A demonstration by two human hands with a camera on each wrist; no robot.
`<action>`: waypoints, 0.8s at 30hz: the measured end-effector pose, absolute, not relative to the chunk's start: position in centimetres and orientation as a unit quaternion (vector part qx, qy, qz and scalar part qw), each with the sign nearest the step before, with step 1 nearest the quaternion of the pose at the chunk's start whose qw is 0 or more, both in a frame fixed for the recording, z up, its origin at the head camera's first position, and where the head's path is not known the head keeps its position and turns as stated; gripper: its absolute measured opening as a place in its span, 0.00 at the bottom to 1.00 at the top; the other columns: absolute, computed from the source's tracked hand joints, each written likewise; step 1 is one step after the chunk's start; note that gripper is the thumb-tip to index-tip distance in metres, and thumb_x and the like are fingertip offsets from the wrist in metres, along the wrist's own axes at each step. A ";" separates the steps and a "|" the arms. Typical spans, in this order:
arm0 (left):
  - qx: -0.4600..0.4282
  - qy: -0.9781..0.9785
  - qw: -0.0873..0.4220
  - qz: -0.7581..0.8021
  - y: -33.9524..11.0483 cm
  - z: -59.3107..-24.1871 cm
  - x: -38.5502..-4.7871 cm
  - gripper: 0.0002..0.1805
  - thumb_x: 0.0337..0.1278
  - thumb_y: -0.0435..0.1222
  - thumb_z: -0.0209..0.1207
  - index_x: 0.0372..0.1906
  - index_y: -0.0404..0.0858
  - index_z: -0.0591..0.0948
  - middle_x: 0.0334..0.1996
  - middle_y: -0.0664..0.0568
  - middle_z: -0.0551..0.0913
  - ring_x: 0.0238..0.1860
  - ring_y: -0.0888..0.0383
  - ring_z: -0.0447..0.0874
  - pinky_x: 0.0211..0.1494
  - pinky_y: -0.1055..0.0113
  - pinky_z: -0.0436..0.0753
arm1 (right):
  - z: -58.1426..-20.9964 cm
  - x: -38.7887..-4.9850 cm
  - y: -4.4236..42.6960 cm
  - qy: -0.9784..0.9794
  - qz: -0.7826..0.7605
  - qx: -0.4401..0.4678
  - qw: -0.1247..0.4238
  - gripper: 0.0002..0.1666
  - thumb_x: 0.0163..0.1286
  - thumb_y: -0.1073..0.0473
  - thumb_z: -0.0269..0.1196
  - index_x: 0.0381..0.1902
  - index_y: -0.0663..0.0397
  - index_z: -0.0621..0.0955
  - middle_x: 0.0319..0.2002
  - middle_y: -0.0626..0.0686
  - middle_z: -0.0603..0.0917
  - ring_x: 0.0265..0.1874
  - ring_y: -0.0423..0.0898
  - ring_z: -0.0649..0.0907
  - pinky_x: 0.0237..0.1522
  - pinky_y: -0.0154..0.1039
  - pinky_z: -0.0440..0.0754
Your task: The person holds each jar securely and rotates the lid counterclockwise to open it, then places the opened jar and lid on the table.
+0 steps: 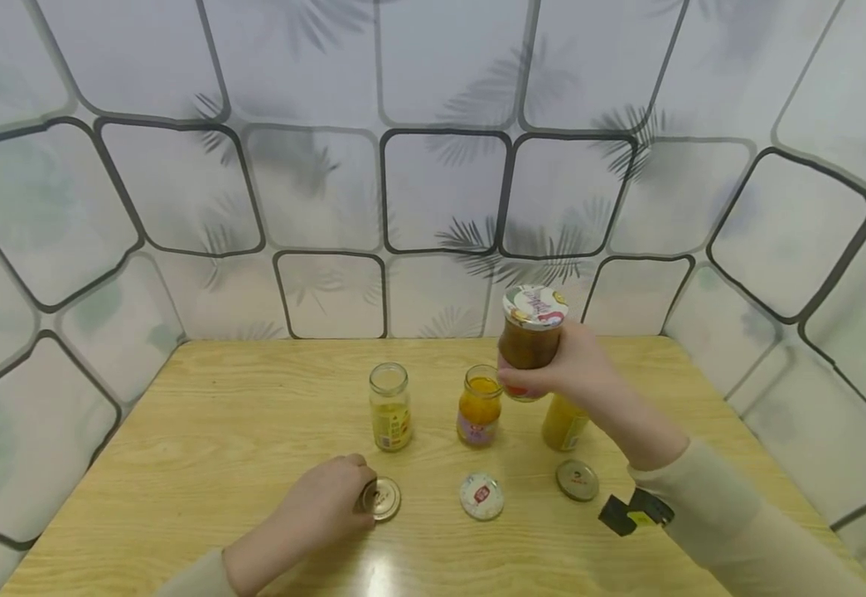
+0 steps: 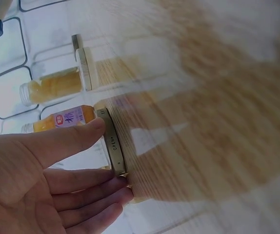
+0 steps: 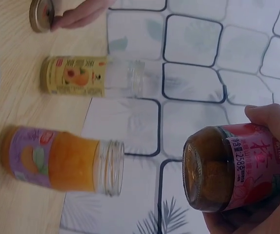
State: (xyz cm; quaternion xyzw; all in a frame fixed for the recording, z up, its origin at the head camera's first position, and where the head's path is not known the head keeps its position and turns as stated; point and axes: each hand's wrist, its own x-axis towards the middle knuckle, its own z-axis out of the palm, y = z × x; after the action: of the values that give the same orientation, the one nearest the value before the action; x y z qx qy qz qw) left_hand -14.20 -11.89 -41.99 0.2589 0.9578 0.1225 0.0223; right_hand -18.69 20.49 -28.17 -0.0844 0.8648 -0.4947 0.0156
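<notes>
My left hand (image 1: 326,503) pinches a gold jar lid (image 1: 385,499) by its rim at the tabletop; in the left wrist view the thumb and fingertips touch opposite edges of the lid (image 2: 112,145). Raised above the table's far right, my right hand (image 1: 580,366) grips a dark brown jar (image 1: 528,347) with a pink label. A patterned white lid (image 1: 535,307) caps that jar. Its glass bottom faces the right wrist camera, and part of the pink label (image 3: 259,165) lies behind the fingers.
Three uncapped jars stand in a row: a mostly clear one with a yellow label (image 1: 391,410), an orange-filled one (image 1: 480,408), and a yellow one (image 1: 565,423) partly behind my right hand. In front lie a white lid (image 1: 481,497) and another gold lid (image 1: 578,480). Patterned fabric (image 1: 328,290) walls the table.
</notes>
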 end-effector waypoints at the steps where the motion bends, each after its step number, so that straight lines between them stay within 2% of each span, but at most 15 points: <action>1: 0.258 0.958 0.023 0.123 -11.9 -42.0 -14.2 0.21 0.38 0.40 0.84 0.38 0.38 0.88 0.33 0.56 0.84 0.34 0.59 0.83 0.40 0.61 0.87 | -28.2 -18.6 20.2 0.860 -0.501 -0.089 0.021 0.36 0.60 0.60 0.80 0.63 0.64 0.77 0.55 0.66 0.86 0.48 0.53 0.88 0.38 0.42 0.91; 4: 0.256 0.958 0.025 0.124 -11.9 -41.8 -14.1 0.21 0.38 0.40 0.84 0.39 0.38 0.88 0.34 0.55 0.84 0.34 0.58 0.83 0.41 0.60 0.88 | -28.4 -18.4 19.5 0.855 -0.508 -0.097 0.034 0.36 0.60 0.61 0.80 0.63 0.63 0.77 0.55 0.67 0.87 0.48 0.55 0.88 0.38 0.45 0.92; 11: 0.268 0.955 0.024 0.123 -11.9 -41.3 -14.2 0.18 0.43 0.41 0.82 0.37 0.39 0.87 0.34 0.54 0.85 0.34 0.58 0.83 0.39 0.62 0.87 | -29.4 -17.6 17.9 0.876 -0.468 -0.117 0.015 0.36 0.57 0.59 0.81 0.61 0.63 0.79 0.54 0.64 0.88 0.53 0.57 0.88 0.54 0.49 0.89; 14: 0.263 0.957 0.016 0.124 -11.9 -40.6 -14.3 0.19 0.48 0.42 0.81 0.41 0.36 0.88 0.38 0.49 0.88 0.38 0.53 0.87 0.42 0.57 0.90 | -30.0 -17.3 17.4 0.855 -0.500 -0.138 0.030 0.33 0.57 0.63 0.80 0.58 0.64 0.80 0.51 0.63 0.89 0.49 0.54 0.89 0.51 0.47 0.89; 18: 0.236 0.962 0.008 0.135 -11.8 -39.0 -14.8 0.26 0.54 0.45 0.79 0.51 0.31 0.88 0.47 0.42 0.89 0.46 0.44 0.91 0.49 0.49 0.92 | -30.5 -17.0 16.9 0.842 -0.516 -0.153 0.047 0.30 0.56 0.63 0.81 0.55 0.64 0.82 0.48 0.60 0.90 0.46 0.48 0.88 0.48 0.40 0.88; 24: 0.243 0.959 -0.046 0.141 -11.8 -35.4 -15.8 0.22 0.60 0.45 0.75 0.52 0.33 0.88 0.47 0.45 0.90 0.46 0.48 0.91 0.49 0.53 0.91 | -31.1 -16.8 16.4 0.845 -0.506 -0.157 0.065 0.29 0.57 0.62 0.80 0.55 0.61 0.82 0.47 0.59 0.90 0.45 0.47 0.89 0.45 0.40 0.88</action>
State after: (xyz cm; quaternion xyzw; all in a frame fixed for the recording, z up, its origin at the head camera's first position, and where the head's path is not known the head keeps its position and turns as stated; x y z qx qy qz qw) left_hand -15.79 -11.84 -35.41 0.2433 0.9586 0.1407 -0.0458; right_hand -16.76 16.37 -31.09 -0.1572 0.8455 -0.5062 0.0650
